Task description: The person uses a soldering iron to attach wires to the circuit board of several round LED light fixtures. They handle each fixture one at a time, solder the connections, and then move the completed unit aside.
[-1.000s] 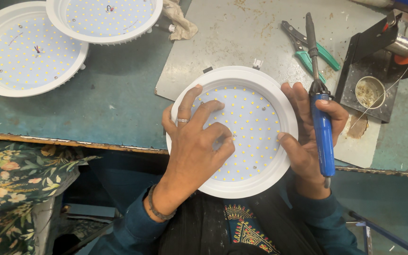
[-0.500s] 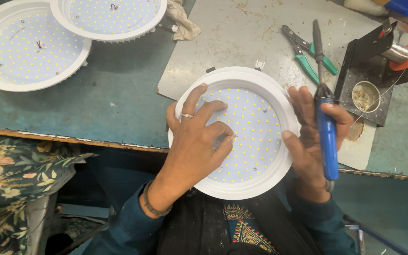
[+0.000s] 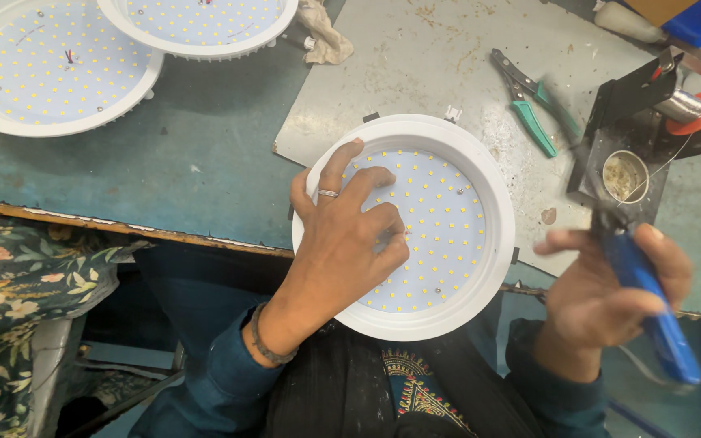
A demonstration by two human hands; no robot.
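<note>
A round white lamp housing with a dotted LED board inside lies at the near edge of the bench, partly over the edge. My left hand rests flat on the left part of the LED board, fingers spread, a ring on one finger. My right hand is off to the right of the lamp, closed around a blue-handled soldering iron whose dark tip points up toward the small metal tin. The right hand and iron are motion-blurred.
Two more round LED lamps lie at the back left. Green-handled pliers rest on the grey metal sheet. A black stand with a solder spool stands at right. Floral cloth hangs below left.
My right hand has left the lamp's right rim and swung out to the right and down with the soldering iron. My left hand has stayed on the LED board.
</note>
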